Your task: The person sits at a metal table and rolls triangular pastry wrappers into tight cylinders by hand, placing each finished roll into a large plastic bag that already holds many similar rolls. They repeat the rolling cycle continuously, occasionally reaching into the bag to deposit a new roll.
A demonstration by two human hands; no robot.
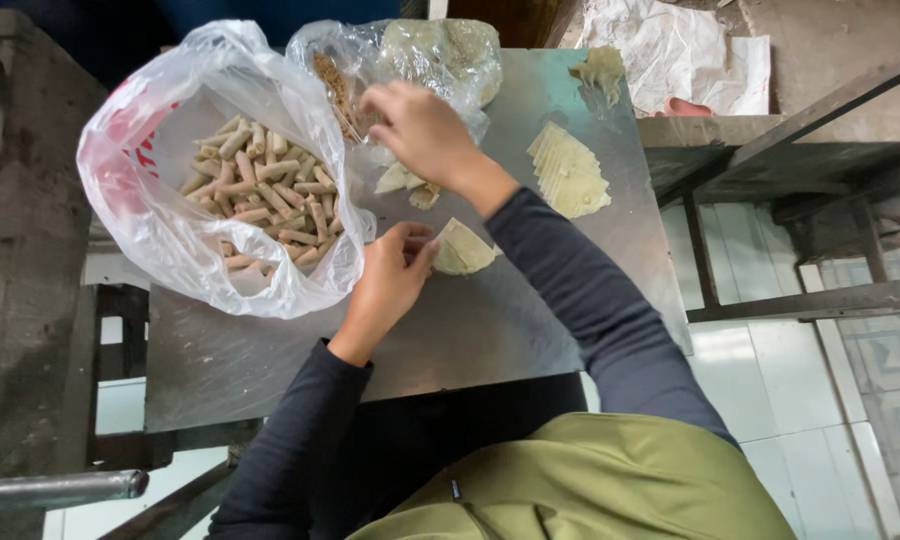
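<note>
A metal tabletop [490,330] fills the middle of the view, with a tiled floor [800,380] on the right and a dark metal frame [810,160] beyond its right edge. On the left part of the tabletop sits a large white plastic bag [160,230], open at the top and filled with a heap of rolled tan sticks [265,195]. At the far edge, just right of that bag, lies a clear plastic bag [440,55] holding a pale lump and some brownish filling. To the right lies a fanned stack of thin pale wrappers [570,170], with a small scrap of dough [602,68] farther off. The right hand [420,130] reaches into the mouth of the clear bag, its fingers curled in a pinching grip; what they pinch cannot be made out. The left hand [390,280] lies near the middle of the tabletop, its fingertips pressing the edge of a single folded wrapper [462,250], which lies flat just right of it. A few small wrapper pieces [405,182] lie under the right wrist.
</note>
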